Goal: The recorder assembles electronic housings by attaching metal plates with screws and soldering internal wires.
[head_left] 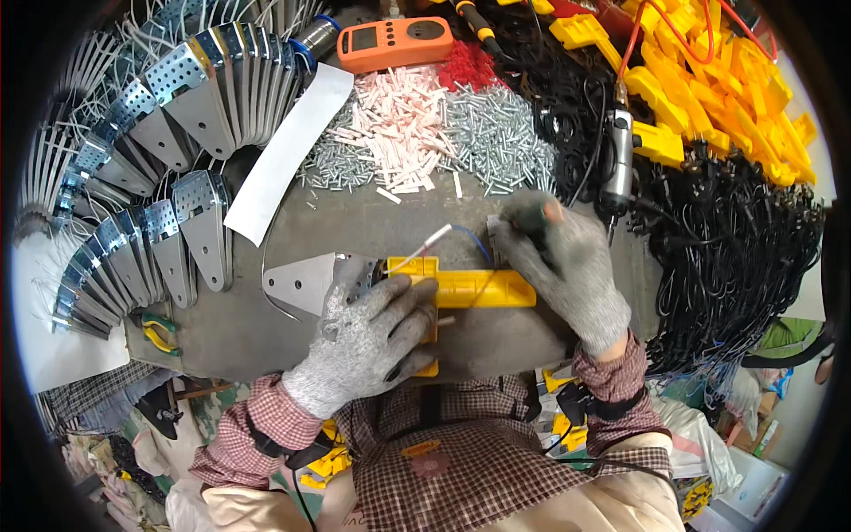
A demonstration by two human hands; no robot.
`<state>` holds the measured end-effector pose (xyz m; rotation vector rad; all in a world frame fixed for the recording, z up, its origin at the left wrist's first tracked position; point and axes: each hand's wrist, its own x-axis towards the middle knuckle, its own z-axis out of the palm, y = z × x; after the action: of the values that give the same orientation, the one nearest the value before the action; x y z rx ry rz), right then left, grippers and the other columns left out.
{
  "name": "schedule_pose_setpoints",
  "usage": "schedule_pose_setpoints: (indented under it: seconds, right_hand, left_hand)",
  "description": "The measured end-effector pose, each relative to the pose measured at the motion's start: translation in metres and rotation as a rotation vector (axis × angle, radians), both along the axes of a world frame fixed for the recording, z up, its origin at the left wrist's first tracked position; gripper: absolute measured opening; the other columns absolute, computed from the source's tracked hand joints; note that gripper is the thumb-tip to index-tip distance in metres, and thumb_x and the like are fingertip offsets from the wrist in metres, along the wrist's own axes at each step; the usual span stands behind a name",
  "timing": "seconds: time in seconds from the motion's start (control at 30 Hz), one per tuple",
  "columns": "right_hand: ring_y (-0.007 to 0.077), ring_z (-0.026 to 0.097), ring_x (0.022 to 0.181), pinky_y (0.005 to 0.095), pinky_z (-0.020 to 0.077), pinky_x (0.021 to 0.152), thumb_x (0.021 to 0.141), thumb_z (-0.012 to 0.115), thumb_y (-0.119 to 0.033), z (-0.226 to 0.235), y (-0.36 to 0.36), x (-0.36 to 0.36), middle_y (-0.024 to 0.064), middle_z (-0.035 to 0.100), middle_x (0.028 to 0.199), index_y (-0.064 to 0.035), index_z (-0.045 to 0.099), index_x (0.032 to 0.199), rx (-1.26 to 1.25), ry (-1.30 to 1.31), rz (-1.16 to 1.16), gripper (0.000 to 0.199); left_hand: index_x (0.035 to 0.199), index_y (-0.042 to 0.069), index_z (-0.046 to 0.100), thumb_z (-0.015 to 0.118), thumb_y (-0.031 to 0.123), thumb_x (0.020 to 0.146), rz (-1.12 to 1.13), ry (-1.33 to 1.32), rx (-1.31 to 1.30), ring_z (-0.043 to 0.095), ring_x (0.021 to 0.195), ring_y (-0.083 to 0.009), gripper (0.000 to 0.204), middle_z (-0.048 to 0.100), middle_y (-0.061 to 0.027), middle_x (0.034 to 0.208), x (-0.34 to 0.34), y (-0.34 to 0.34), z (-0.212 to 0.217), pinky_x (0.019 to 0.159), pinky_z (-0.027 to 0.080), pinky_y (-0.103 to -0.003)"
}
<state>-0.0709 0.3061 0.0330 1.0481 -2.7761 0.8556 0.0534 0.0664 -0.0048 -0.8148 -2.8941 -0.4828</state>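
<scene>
My left hand (pixel 377 332), in a grey knit glove, is closed over the end of a yellow plastic housing (pixel 487 289) and presses it to the bench. Beside its fingers a tapered grey metal plate (pixel 297 282) with holes points left, its right end partly under the hand. From the housing rises a white wire with a pale sleeve (pixel 437 235), and a thin blue wire (pixel 474 239) curves from there toward my right hand (pixel 558 262). That gloved hand hovers over the housing's right end, fingers curled together and somewhat blurred; what they hold is hidden.
Rows of metal plates (pixel 204 115) with wires stand at left, near a white strip (pixel 292 151). Behind lie pink sleeves (pixel 399 124), metal pins (pixel 501 137) and an orange meter (pixel 394 44). A power screwdriver (pixel 618 164) hangs beside black cables (pixel 727 248) and yellow housings (pixel 709 89). Pliers (pixel 160 335) lie left.
</scene>
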Motion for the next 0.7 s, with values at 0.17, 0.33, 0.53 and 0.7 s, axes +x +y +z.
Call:
schedule_pose_setpoints:
  seconds: [0.17,0.33,0.53,0.7]
  right_hand:
    - [0.0198,0.068,0.078,0.0316,0.0531,0.067,0.084,0.075,0.003,0.007,-0.011,0.032,0.0107,0.068,0.092,0.0015,0.065,0.101,-0.506,-0.211,0.066,0.019]
    - [0.0275,0.068,0.072,0.0346,0.0538,0.065,0.087,0.076,-0.009,-0.014,-0.029,0.031,0.0135,0.068,0.087,-0.0033,0.067,0.102,-0.389,-0.268,0.092,0.018]
    - [0.0266,0.067,0.075,0.0355,0.0533,0.068,0.09,0.072,-0.008,-0.013,-0.033,0.027,0.0129,0.067,0.089,-0.0017,0.064,0.106,-0.186,-0.191,0.137,0.019]
    - [0.0305,0.067,0.075,0.0375,0.0533,0.068,0.091,0.072,-0.016,0.005,-0.041,0.02,0.014,0.065,0.086,-0.0029,0.063,0.101,-0.108,-0.178,0.176,0.019]
  left_hand:
    - [0.108,0.011,0.074,0.077,0.043,0.072,0.116,0.134,0.108,0.058,0.119,-0.027,0.048,0.068,-0.0055,0.122,-0.001,0.004,-0.017,0.112,0.029,-0.059]
    - [0.106,0.011,0.073,0.068,0.046,0.086,0.104,0.185,0.105,0.055,0.119,-0.0234,0.041,0.066,-0.0059,0.113,-0.003,0.005,-0.018,0.115,0.031,-0.054]
    - [0.109,0.01,0.069,0.066,0.047,0.089,0.112,0.186,0.106,0.054,0.119,-0.0231,0.042,0.063,-0.0066,0.113,-0.004,0.005,-0.018,0.115,0.03,-0.054]
    - [0.108,0.009,0.069,0.066,0.045,0.089,0.09,0.192,0.139,0.055,0.119,-0.0252,0.041,0.062,-0.0086,0.115,-0.006,0.006,-0.018,0.114,0.033,-0.055]
